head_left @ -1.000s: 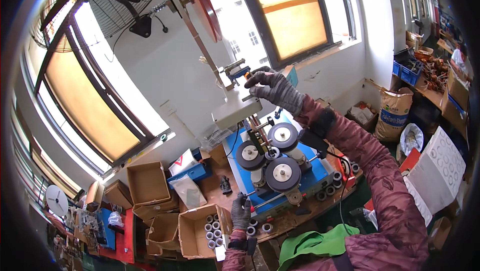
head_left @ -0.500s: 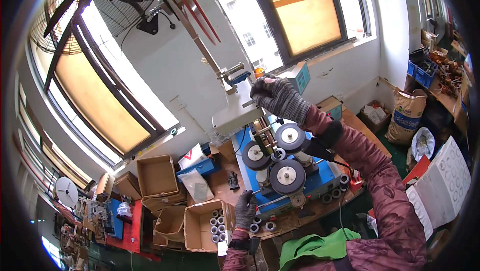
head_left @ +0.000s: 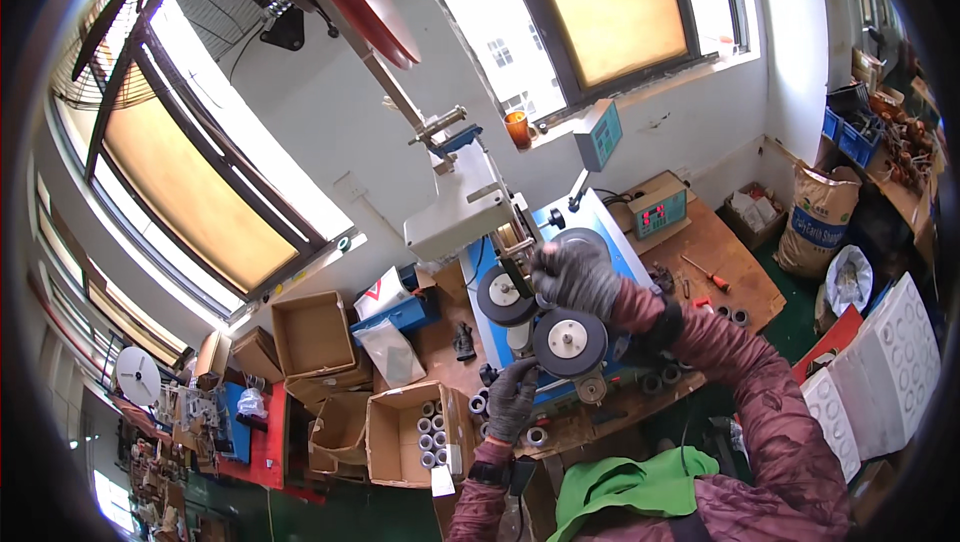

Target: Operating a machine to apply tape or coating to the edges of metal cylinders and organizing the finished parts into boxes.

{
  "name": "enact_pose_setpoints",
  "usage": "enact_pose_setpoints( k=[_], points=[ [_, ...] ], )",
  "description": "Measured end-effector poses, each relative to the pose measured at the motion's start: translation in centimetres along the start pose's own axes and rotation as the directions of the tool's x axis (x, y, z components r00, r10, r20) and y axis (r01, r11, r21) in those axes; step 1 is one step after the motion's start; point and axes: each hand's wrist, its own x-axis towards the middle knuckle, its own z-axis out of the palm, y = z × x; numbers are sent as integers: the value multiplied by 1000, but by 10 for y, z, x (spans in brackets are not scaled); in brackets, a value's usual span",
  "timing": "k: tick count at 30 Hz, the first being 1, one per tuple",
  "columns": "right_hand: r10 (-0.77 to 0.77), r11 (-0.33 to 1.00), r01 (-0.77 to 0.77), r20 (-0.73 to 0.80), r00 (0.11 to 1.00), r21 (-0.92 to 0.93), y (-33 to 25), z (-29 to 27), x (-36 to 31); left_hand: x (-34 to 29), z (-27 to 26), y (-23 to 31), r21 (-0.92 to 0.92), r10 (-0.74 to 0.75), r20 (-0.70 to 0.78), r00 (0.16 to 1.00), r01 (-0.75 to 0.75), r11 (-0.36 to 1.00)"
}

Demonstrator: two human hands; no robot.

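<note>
Wheels (head_left: 569, 340) stand on the blue machine (head_left: 622, 254); the right hand (head_left: 578, 280) curls among them, the left hand (head_left: 512, 402) at its near edge (either grip's closure cannot be told). Open box (head_left: 388, 434) sits nearby, presumably keeping rings (head_left: 440, 439) within reach.

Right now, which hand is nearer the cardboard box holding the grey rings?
Left: the left hand is just right of the box; the right hand is farther, by the black rollers.
</note>
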Motion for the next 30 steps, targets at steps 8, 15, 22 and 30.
enact_pose_setpoints(
  k=[8, 15, 22, 30],
  points=[
    [318, 942, -335, 377, 870, -21, 28, 66, -168, -18, 43, -5, -413, -358, 193, 914, 406, 815],
    [342, 929, -370, 353, 871, 13, 34, 68, -200, -20, 56, -5, -272, -350, 380, 856, 465, 843],
    [502, 636, -682, 478, 721, 361, 43, 58, -211, 21, 50, -2, -367, -322, 82, 943, 330, 870],
    [411, 753, -577, 457, 789, 318, 68, 59, -230, 60, 78, -36, 8, -151, -304, 941, 161, 987]
  ],
)
